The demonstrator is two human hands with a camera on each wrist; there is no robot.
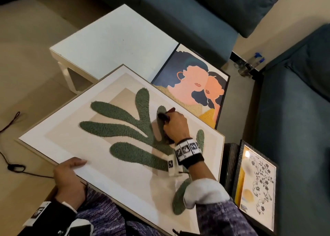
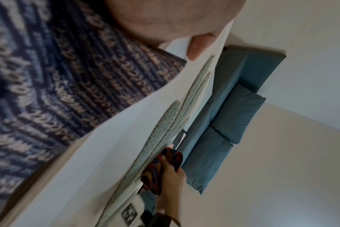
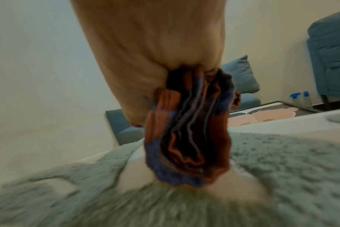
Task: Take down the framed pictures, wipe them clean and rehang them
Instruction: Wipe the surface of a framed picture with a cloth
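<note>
A large white-framed picture (image 1: 71,146) with a tufted green leaf shape (image 1: 125,127) lies tilted across my lap. My left hand (image 1: 68,171) grips its near-left edge, thumb on top of the frame (image 2: 201,44). My right hand (image 1: 175,127) holds a bunched red and blue cloth (image 1: 165,115) and presses it onto the green leaf near the picture's middle. In the right wrist view the cloth (image 3: 186,130) sits against the fuzzy green surface (image 3: 281,169). The left wrist view shows the cloth (image 2: 163,167) in my right hand at the picture's far side.
A black-framed picture of two faces (image 1: 192,91) lies flat beyond, beside a white low table (image 1: 114,39). A dark-framed floral picture (image 1: 257,184) leans against the teal sofa (image 1: 294,146) on the right. Spray bottles (image 1: 253,60) stand in the corner. A dark cord (image 1: 14,166) lies on the floor at left.
</note>
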